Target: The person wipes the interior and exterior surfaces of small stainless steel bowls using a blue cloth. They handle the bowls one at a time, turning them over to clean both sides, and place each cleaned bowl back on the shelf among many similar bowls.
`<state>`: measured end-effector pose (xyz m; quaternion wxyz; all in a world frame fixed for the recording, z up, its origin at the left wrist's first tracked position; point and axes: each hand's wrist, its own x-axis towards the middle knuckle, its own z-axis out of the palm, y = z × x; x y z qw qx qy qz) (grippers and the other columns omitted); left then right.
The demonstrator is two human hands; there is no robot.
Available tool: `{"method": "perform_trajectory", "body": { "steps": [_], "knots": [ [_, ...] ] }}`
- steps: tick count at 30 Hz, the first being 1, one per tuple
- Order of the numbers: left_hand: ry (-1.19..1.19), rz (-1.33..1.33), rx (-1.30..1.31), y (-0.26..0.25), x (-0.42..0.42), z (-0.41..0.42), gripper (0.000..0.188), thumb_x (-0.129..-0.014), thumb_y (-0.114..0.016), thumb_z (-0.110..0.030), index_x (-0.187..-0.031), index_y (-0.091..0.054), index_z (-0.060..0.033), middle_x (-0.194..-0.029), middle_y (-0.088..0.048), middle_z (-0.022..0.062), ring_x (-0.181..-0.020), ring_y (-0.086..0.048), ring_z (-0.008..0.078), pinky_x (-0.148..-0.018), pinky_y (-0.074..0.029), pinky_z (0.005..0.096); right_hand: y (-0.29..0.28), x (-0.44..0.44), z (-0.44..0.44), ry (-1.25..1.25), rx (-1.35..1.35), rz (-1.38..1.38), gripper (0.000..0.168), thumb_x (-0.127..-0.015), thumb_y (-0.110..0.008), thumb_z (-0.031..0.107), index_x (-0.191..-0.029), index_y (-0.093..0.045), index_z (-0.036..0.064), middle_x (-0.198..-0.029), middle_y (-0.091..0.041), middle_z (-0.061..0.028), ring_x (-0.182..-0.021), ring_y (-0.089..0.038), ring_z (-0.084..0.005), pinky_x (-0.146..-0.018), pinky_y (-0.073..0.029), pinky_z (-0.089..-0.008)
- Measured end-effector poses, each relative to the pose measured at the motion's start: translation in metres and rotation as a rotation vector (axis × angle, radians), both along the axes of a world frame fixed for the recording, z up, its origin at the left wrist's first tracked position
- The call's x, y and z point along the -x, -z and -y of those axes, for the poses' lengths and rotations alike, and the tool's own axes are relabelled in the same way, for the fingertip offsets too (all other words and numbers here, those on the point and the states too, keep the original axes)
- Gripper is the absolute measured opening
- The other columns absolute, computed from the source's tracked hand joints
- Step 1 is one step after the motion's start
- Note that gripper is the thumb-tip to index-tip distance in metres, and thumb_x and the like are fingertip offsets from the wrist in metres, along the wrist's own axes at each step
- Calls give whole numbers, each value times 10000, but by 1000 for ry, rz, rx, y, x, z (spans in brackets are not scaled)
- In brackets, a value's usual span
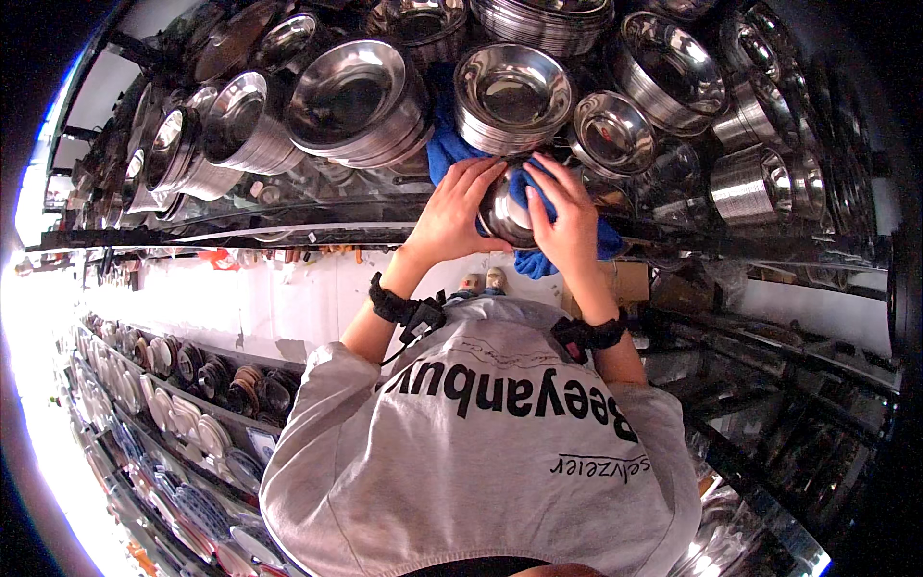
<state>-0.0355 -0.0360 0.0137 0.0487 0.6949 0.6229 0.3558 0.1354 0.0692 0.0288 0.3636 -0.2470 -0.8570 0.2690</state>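
Observation:
A small stainless steel bowl (502,211) is held between my two hands, over the front edge of a shelf. My left hand (459,209) grips its left side, with the thumb along the lower rim. On the other side my right hand (564,213) presses a blue cloth (546,204) against the metal. Part of the blue cloth hangs down below the bowl. Another stretch of blue fabric (445,148) lies on the shelf just beyond my left fingers; whether it is the same cloth is hidden. Fingers cover much of the bowl.
Directly beyond my hands stands a stack of steel bowls (513,94). A larger stack (353,101) is left of it, and a smaller bowl (613,133) sits to the right. Behind me on the left, racks hold stacked plates (180,415). A cardboard box (624,281) lies below the shelf.

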Motion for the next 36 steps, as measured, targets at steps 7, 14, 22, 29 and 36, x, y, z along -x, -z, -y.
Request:
{"method": "perform_trajectory", "body": {
  "steps": [7,14,22,29,36],
  "knots": [
    [-15,-17,-37,12,2,-3,1056,-536,-887,-423,-1394,-444,4,-1394,-497,172,-1291,-454,375,-1095,-383,462,5,11,26,-145,-308,137,317,-825,-680,110,-1131,-681,24,-1320,-596,-121,-1320,-497,-331,-1118,-371,-501],
    [-17,27,-11,3,-1,2,1063,-534,-891,-425,-1403,-441,-8,-1381,-508,168,-1273,-474,373,-1084,-395,461,37,-39,16,-179,-394,76,411,-822,-722,149,-1227,-681,95,-1442,-530,-104,-1385,-440,-337,-1138,-290,-582],
    [-33,20,-4,2,-3,2,1086,-519,-892,-468,-1396,-448,-7,-1372,-512,165,-1256,-484,371,-1075,-399,457,36,-41,1,130,60,-19,355,-957,-565,80,-1306,-598,19,-1402,-549,-190,-1316,-514,-351,-1061,-436,-395],
    [-48,7,4,3,-3,2,1114,-500,-889,-493,-1395,-440,-4,-1369,-510,172,-1246,-495,361,-1069,-404,454,6,-9,-13,168,107,83,267,-963,-564,133,-1168,-641,-20,-1227,-636,-233,-1149,-611,-382,-968,-494,-431],
    [-62,21,-14,7,-4,4,1168,-484,-894,-502,-1414,-400,3,-1353,-524,182,-1241,-506,372,-1066,-410,453,-9,27,2,194,-183,208,170,-913,-592,157,-899,-634,-7,-952,-621,-177,-903,-626,-369,-798,-519,-445]
  ]
}}
